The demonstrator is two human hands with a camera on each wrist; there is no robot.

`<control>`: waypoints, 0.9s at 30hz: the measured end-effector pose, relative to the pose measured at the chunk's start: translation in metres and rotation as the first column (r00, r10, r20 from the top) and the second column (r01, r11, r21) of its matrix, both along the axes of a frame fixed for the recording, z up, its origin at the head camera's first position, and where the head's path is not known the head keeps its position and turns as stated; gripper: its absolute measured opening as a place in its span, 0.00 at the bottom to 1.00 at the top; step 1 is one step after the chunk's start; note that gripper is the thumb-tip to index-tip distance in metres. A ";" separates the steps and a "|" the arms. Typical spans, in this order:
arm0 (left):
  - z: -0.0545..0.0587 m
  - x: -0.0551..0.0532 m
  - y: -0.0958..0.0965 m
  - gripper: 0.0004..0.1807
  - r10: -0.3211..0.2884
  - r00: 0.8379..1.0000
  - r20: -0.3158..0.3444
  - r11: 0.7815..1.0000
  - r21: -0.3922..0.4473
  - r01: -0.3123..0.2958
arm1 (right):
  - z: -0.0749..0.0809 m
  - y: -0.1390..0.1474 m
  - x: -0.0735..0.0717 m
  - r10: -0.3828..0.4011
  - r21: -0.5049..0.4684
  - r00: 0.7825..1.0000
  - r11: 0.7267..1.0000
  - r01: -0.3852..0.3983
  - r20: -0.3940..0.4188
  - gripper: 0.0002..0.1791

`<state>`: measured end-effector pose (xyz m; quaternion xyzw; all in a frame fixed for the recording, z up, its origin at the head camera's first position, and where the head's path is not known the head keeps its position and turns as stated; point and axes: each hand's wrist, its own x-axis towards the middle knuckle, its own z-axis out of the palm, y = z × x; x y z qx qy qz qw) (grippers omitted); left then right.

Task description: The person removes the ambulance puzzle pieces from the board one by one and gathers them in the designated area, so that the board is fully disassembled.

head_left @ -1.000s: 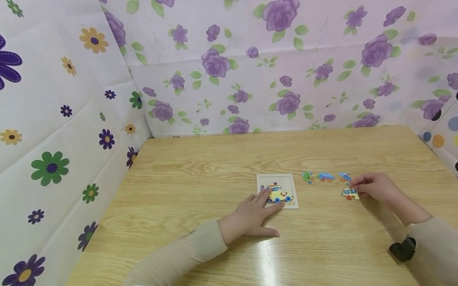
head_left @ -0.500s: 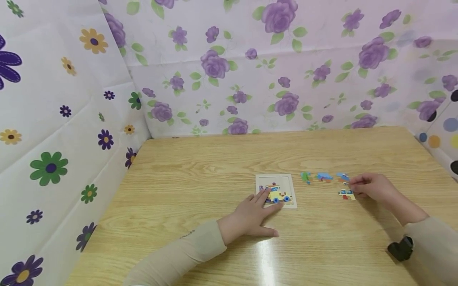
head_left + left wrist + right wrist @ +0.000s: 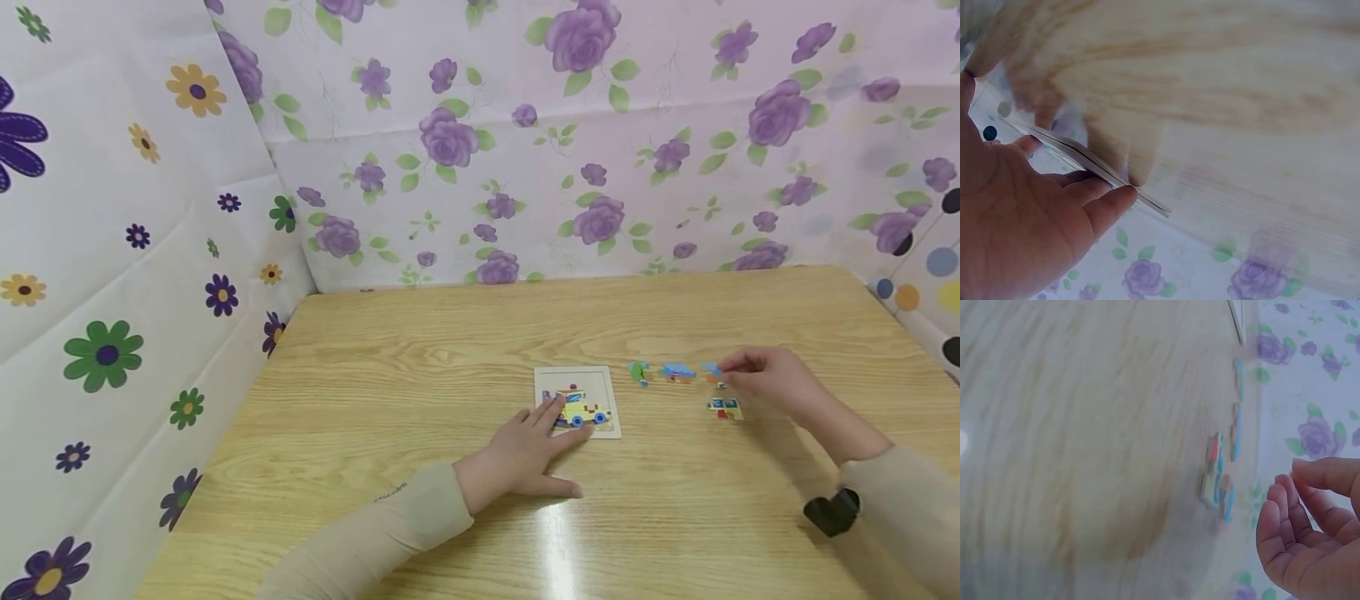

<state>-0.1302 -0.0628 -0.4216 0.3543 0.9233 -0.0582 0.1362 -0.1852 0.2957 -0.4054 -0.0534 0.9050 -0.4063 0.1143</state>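
My left hand (image 3: 525, 454) rests on the table with outstretched fingers touching the lower left of a framed puzzle board (image 3: 577, 371). A yellow vehicle picture (image 3: 581, 410) shows inside the frame, partly covered by the fingers. In the left wrist view the board (image 3: 1088, 161) appears edge-on beside the fingertips. My right hand (image 3: 776, 383) hovers by a blue puzzle piece (image 3: 712, 372) at the right end of a row. In the right wrist view the right hand (image 3: 1310, 531) has loosely bent fingers, thumb and forefinger tips close together, and nothing visible between them.
Left of that piece lie a blue puzzle piece (image 3: 678, 372) and a green one (image 3: 639, 372). Nearer the person lies a yellow and red puzzle piece (image 3: 725, 408). The wooden table (image 3: 420, 358) meets flowered cloth (image 3: 450, 200) at its back. A black strap part (image 3: 832, 511) hangs at the right cuff.
My right hand has left the yellow and red piece and moved slightly left and away from me, toward the blue piece. That yellow piece has shifted slightly. My left hand stays on the board.
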 end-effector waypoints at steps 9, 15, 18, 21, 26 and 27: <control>-0.001 -0.001 -0.001 0.45 -0.004 1.000 0.004 1.000 0.006 0.004 | 0.009 -0.029 -0.003 0.033 0.043 0.998 0.999 -0.031 -0.045 0.19; -0.002 -0.001 -0.001 0.45 -0.002 1.000 0.011 1.000 0.013 0.002 | 0.014 -0.053 -0.005 0.085 0.003 0.994 0.996 -0.085 -0.065 0.17; -0.001 -0.001 -0.001 0.45 -0.006 1.000 0.006 1.000 0.013 0.006 | 0.014 -0.067 -0.007 0.118 -0.014 0.989 0.993 -0.119 -0.086 0.16; 0.000 -0.002 -0.002 0.45 -0.004 1.000 0.008 1.000 0.018 0.003 | 0.012 -0.081 -0.011 0.150 -0.020 0.983 0.988 -0.153 -0.105 0.14; 0.002 -0.001 -0.003 0.44 0.006 0.999 0.043 0.999 0.037 -0.008 | 0.004 -0.104 -0.016 0.185 -0.001 0.974 0.982 -0.187 -0.131 0.12; 0.002 -0.001 -0.003 0.44 0.008 0.999 0.045 0.999 0.035 -0.009 | 0.002 -0.109 -0.016 0.192 0.006 0.972 0.981 -0.193 -0.132 0.11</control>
